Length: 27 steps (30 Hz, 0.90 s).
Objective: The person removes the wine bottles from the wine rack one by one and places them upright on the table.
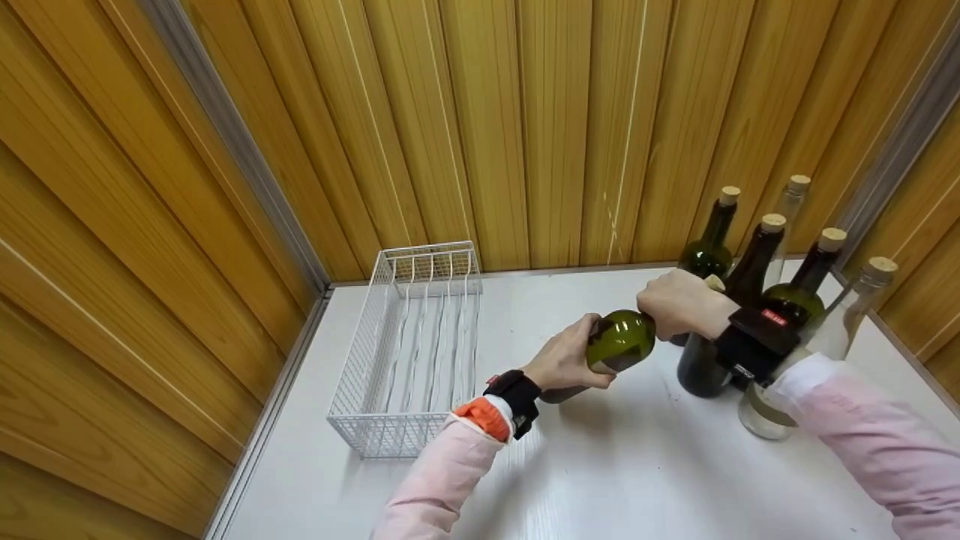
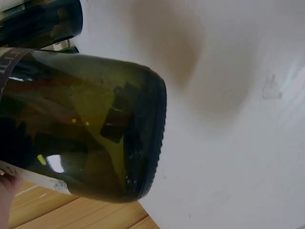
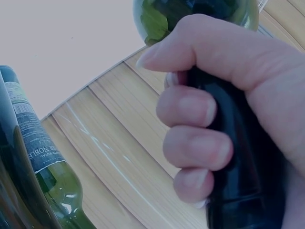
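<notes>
A green glass wine bottle (image 1: pixel 621 339) is tilted above the white table, its base toward the lower left. My left hand (image 1: pixel 568 352) grips its body, with fingers and thumb around the glass. Around its dark neck (image 2: pixel 28 109) is not visible in the left wrist view, which shows the body and ridged base instead. My right hand (image 1: pixel 679 304) is wrapped around the neck; in the right wrist view its fingers (image 3: pixel 195 148) curl over the dark neck wrap (image 3: pixel 238 167). The bottle's mouth is hidden by that hand.
Left of my hands stands a white wire basket (image 1: pixel 352 360) with wavy wire dividers. Several corked bottles crowd the right side, among them a green bottle (image 1: pixel 705 256) at the back and a clear bottle (image 1: pixel 836 326) near my right wrist. Wood-panelled walls (image 1: pixel 555 135) enclose the table (image 1: pixel 600 465).
</notes>
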Each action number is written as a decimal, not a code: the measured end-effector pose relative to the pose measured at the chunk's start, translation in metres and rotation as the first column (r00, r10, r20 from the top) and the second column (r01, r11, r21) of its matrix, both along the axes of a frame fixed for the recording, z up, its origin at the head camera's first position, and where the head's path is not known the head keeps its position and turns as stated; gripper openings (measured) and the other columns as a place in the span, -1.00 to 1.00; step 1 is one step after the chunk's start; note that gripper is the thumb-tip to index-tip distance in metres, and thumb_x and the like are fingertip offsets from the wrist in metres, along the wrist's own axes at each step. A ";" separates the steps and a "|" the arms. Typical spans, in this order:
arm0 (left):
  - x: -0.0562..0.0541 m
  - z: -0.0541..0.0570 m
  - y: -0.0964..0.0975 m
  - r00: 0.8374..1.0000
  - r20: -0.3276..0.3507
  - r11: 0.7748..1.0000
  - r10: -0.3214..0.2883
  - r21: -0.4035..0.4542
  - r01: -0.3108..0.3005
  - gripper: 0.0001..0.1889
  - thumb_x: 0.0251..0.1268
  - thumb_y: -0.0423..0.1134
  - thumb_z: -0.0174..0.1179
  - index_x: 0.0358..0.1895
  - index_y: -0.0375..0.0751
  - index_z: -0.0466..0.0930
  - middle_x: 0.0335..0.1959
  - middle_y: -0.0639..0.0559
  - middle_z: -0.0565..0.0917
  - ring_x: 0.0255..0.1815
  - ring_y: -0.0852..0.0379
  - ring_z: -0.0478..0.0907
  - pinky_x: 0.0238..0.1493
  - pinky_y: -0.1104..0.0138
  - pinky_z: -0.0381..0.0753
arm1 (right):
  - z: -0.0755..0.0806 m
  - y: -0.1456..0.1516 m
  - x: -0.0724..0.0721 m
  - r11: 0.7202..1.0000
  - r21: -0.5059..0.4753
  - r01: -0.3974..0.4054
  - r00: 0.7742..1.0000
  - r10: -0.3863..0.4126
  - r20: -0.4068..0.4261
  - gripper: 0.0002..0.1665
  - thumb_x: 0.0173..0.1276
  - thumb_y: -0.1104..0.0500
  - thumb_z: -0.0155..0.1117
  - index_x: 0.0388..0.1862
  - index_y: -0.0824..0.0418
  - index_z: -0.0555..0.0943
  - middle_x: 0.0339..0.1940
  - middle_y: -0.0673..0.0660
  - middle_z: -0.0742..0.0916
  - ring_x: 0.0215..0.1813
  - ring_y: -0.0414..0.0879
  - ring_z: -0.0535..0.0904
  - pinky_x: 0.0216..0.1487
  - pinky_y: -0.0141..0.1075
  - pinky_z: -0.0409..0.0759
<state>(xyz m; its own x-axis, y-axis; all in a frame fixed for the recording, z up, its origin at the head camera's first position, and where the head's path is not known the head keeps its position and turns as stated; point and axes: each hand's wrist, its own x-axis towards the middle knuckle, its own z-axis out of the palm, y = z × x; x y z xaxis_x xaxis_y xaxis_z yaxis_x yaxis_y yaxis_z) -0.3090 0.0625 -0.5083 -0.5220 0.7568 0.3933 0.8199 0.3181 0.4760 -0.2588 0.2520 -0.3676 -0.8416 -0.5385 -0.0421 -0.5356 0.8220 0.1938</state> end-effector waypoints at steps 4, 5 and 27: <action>0.002 -0.003 0.001 1.000 -0.017 0.998 0.012 0.059 -0.011 -0.16 -0.35 -0.05 0.41 0.09 -0.19 0.16 -0.18 0.10 0.41 -0.20 0.30 0.35 -0.16 0.54 0.31 | 0.001 -0.001 -0.001 1.000 -0.002 -0.005 1.000 0.005 -0.012 -0.72 -0.35 0.35 0.35 -0.76 0.13 0.39 -0.79 0.00 0.39 -0.70 -0.09 0.28 -0.70 -0.25 0.30; 0.002 -0.004 0.001 1.000 -0.020 0.998 0.020 0.066 -0.019 -0.16 -0.36 -0.05 0.42 0.08 -0.19 0.16 -0.18 0.10 0.41 -0.19 0.29 0.34 -0.15 0.54 0.31 | 0.002 -0.001 -0.001 1.000 -0.004 -0.009 1.000 0.009 -0.017 -0.71 -0.36 0.35 0.35 -0.76 0.13 0.39 -0.79 0.00 0.39 -0.70 -0.09 0.28 -0.69 -0.25 0.31; 0.016 -0.026 -0.001 0.980 0.089 0.949 0.177 0.248 -0.194 -0.17 -0.35 -0.10 0.41 0.10 -0.20 0.16 -0.10 0.05 0.44 -0.12 0.21 0.40 -0.10 0.48 0.34 | 0.046 -0.012 -0.014 0.901 -0.418 -0.112 0.991 0.074 -0.108 -0.20 0.02 -0.11 0.38 0.14 0.31 0.38 0.00 0.24 0.54 0.02 0.12 0.41 -0.12 -0.01 0.43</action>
<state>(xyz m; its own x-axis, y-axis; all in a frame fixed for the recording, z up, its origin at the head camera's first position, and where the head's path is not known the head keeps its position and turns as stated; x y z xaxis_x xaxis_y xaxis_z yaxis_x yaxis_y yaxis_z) -0.2931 0.0614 -0.5339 -0.6748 0.5234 0.5202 0.7222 0.3235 0.6114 -0.2724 0.2400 -0.3220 -0.7767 -0.5653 0.2778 -0.6105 0.7841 -0.1114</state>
